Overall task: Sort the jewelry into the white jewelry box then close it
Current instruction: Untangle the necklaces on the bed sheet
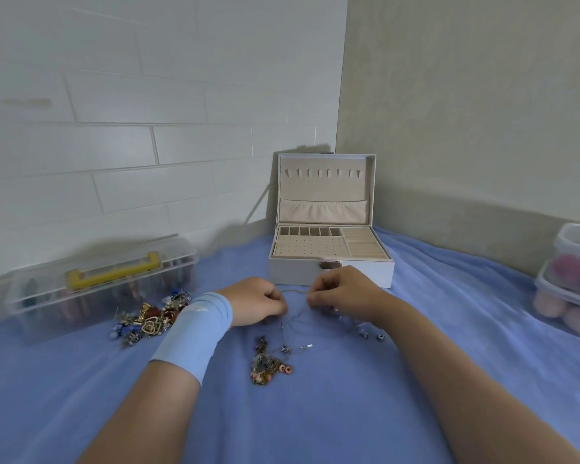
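A blue cloth covers the surface in a tiled corner, with the white jewelry box standing open at the back. Just before it the left hand and right hand each hold a thin chain in a pinching grip. The chain trails into a tangle, so teasing gently, not tugging, seems wisest.

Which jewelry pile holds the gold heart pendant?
The left pile, beside the yellow-handled clear case; the middle pile shows pink beads instead.
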A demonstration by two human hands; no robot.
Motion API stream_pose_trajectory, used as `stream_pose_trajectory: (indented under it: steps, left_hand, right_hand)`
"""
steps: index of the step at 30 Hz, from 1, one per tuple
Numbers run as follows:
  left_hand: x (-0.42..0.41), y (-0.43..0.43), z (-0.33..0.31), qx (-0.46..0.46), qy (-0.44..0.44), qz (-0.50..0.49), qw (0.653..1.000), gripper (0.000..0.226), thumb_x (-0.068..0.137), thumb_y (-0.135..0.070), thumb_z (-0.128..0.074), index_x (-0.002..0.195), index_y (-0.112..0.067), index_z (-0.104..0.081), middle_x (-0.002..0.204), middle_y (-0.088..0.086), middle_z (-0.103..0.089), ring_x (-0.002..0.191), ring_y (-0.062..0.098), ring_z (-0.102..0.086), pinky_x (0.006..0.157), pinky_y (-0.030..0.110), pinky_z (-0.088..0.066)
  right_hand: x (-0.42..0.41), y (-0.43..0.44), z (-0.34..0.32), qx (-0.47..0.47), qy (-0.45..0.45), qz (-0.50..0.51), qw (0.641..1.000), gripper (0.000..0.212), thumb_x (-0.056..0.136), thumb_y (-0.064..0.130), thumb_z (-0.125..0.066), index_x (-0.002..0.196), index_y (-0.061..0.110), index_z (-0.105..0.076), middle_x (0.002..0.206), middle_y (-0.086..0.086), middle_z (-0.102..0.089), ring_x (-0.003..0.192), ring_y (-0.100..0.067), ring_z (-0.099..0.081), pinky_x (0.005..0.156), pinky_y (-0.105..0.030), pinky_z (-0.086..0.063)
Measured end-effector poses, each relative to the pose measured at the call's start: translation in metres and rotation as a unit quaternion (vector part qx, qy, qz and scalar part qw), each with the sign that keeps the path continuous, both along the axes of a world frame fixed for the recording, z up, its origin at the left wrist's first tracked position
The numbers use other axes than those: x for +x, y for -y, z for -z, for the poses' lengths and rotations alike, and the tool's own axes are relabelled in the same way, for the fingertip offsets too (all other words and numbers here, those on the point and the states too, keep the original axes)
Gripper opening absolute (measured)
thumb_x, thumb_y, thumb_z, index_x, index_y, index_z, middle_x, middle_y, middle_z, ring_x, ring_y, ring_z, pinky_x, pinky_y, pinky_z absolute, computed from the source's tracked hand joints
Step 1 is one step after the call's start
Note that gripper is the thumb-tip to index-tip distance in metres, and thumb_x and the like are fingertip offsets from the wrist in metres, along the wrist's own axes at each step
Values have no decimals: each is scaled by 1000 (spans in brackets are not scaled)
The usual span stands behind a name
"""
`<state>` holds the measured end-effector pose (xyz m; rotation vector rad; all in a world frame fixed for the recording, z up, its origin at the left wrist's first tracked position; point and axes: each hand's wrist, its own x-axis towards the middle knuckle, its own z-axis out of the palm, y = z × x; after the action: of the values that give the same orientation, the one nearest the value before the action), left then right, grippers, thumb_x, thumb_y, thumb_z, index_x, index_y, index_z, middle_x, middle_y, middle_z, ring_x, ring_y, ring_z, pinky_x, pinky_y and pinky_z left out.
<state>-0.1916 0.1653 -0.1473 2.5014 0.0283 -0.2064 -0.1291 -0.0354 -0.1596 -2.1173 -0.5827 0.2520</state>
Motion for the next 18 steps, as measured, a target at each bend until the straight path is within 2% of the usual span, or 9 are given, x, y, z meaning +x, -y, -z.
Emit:
stream_pose_trajectory:
  steps: [3, 6, 8, 11, 12, 15, 18]
  left_hand:
    - [-2, 2, 0, -145, -16, -18, 989, 13, 90, -18, -63, 83, -15, -72, 91, 5, -77, 80, 13, -66, 76, 23, -52]
    - [-2, 6, 1, -184, -33, -21, 982, 14, 93, -14, -57, 83, -13, -68, 93, -1, -78, 75, 8, -67, 68, 20, -51]
    - [0, 10, 2, -140, -22, -30, 990, 14, 92, -16, -58, 84, -13, -69, 87, -5, -78, 74, 8, -68, 66, 20, -52]
    - [2, 18, 5, -6, 20, -33, 999, 6, 83, -28, -71, 83, -22, -71, 84, -7, -73, 85, 14, -68, 77, 26, -54]
    - [2, 21, 5, 26, 31, -33, 999, 11, 80, -33, -75, 85, -25, -69, 87, -9, -71, 87, 13, -66, 80, 26, -53]
    - [1, 26, 6, 46, 45, -26, 998, 13, 78, -34, -80, 83, -29, -69, 86, -14, -66, 87, 9, -64, 76, 21, -47]
    - [3, 25, 8, 62, 35, -6, 997, 8, 82, -28, -78, 79, -29, -71, 83, -14, -68, 86, 10, -65, 76, 21, -46]
  right_hand:
    - [2, 1, 1, 32, -32, -14, 999, 11, 92, 8, -69, 80, 8, -71, 78, -6, -75, 65, -13, -63, 60, -23, -49]
    - [2, 1, 1, 57, -53, -22, 997, 14, 97, 8, -62, 83, 6, -67, 78, -5, -76, 65, -14, -65, 58, -19, -49]
    - [3, 1, 1, 66, -59, -21, 996, 16, 99, 9, -58, 85, 6, -65, 78, -6, -75, 65, -16, -66, 59, -22, -48]
    - [4, 1, 1, 75, -65, -22, 995, 17, 102, 11, -54, 88, 8, -61, 78, -9, -75, 63, -19, -66, 60, -24, -47]
    - [4, 2, 1, 76, -67, -23, 995, 17, 103, 11, -53, 88, 8, -60, 77, -10, -74, 63, -19, -66, 60, -25, -47]
    - [4, 1, 1, 89, -77, -24, 993, 17, 102, 10, -52, 87, 7, -58, 73, -11, -72, 60, -21, -63, 61, -29, -46]
    - [5, 2, 1, 93, -80, -13, 992, 21, 101, 11, -50, 81, 10, -55, 65, -10, -66, 53, -22, -52, 55, -32, -37]
